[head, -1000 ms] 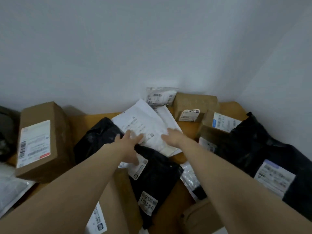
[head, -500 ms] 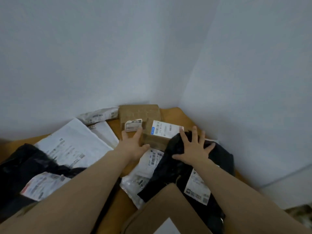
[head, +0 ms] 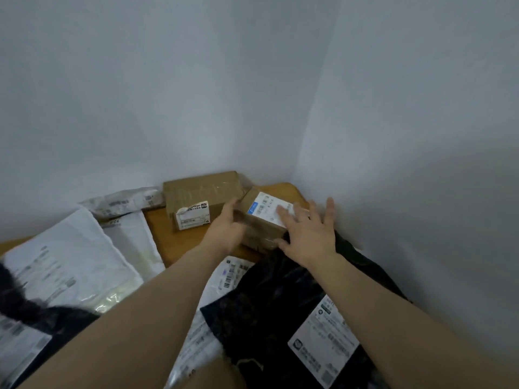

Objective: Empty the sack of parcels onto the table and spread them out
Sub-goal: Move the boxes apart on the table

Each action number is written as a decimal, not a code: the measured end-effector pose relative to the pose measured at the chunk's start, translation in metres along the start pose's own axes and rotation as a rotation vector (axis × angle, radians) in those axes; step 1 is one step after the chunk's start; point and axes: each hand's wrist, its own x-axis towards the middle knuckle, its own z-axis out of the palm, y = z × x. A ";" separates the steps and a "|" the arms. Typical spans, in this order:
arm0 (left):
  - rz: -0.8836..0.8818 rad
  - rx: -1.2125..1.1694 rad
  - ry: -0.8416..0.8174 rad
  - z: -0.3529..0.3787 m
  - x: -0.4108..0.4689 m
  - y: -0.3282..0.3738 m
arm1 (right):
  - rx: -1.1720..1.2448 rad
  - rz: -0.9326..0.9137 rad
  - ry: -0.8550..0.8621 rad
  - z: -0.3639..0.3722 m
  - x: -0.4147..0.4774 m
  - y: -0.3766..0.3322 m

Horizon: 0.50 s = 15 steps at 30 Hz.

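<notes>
Cardboard box point(head: 262, 210) framed by our flat, open hands, left hand point(head: 224, 233) beside, right hand point(head: 307, 235) atop; mid-spreading, we'd slide it clear.

You're standing in a plain room used as a parcel-sorting spot. Two bare pale grey-white walls point(head: 168, 94) meet in a corner at 1 o'clock, and an orange-brown wooden table point(head: 158, 224) sits pushed into it. Courier goods cover the table: brown cardboard boxes point(head: 202, 192) with printed barcode labels at 12 o'clock, white plastic mailer bags point(head: 64, 256) at 9 o'clock, and a black plastic mailer bag point(head: 280, 304) with a white shipping label at 5 o'clock.
</notes>
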 end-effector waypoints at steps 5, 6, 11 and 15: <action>-0.185 0.643 0.214 -0.023 0.045 -0.009 | 0.326 0.451 -0.110 0.005 0.047 0.015; -0.228 0.732 0.203 -0.026 0.051 -0.013 | 0.398 0.492 -0.099 0.006 0.056 0.015; -0.302 0.798 0.183 -0.022 0.063 -0.026 | 0.916 0.162 0.134 0.010 0.092 0.006; -0.104 0.841 0.506 -0.006 0.036 -0.013 | 0.880 0.117 0.406 0.003 0.066 0.013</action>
